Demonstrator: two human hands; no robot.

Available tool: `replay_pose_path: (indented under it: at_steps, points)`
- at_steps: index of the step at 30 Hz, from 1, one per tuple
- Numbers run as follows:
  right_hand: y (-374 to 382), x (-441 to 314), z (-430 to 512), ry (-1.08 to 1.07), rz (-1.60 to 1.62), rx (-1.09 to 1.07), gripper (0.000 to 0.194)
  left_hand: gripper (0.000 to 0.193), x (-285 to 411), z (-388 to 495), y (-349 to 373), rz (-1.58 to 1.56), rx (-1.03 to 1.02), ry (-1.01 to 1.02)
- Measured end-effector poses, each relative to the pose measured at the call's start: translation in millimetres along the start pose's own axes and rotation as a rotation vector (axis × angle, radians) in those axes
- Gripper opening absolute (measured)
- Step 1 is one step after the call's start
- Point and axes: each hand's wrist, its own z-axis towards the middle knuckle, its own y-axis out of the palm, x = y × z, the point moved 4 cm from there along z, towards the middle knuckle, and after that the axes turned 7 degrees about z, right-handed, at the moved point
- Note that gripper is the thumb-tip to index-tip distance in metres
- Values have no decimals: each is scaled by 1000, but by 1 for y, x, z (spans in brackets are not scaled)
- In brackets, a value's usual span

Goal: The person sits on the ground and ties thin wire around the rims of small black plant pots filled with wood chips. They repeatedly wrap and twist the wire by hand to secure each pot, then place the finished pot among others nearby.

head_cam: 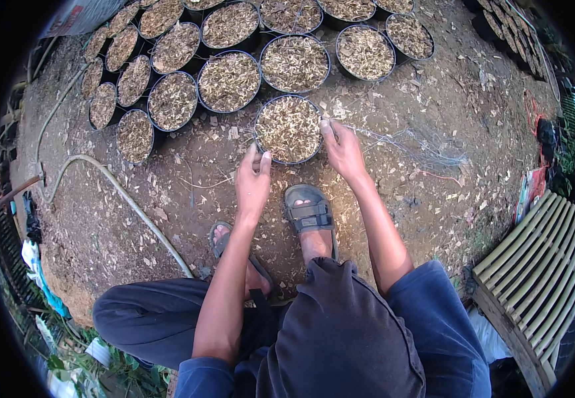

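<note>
In front of my feet stands a round black plant pot [290, 128] with a bluish rim, filled nearly to the top with pale, dry chopped plant matter. My left hand [253, 181] is at its near left side, thumb and fingers apart, the fingertips slightly blurred. Nothing shows between those fingers. On the pot's right side, my right hand [345, 150] has its thumb against the rim; whether it grips the wall is hidden. Just behind this pot, another filled pot [295, 63] stands in a cluster of several similar ones.
A hose [128, 199] curves over the bare soil on the left. Tangled thin string [424, 149] lies right of the pot. A bamboo-slat bench [541, 273] stands at the right, and more filled pots [509, 32] are at the far right. My sandalled foot [309, 211] is close below the pot.
</note>
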Motion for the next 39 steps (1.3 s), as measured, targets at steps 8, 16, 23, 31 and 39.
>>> replay_pose_path:
  at_steps: [8, 16, 23, 31, 39]
  points:
    - [-2, 27, -62, 112, 231, 11, 45, 18, 40, -28, 1, 339, 101, 733]
    - [20, 3, -110, 117, 217, -107, 36, 17, 48, -19, 23, 438, 16, 805]
    - [34, 0, -102, 55, 155, -52, 40, 13, 53, -20, 28, 399, 16, 845]
    - [35, 9, -103, 40, 191, -43, 40, 12, 50, -16, 30, 335, 19, 786]
    - [38, 11, -101, 46, 159, -38, 40, 20, 50, -15, 31, 340, 28, 801]
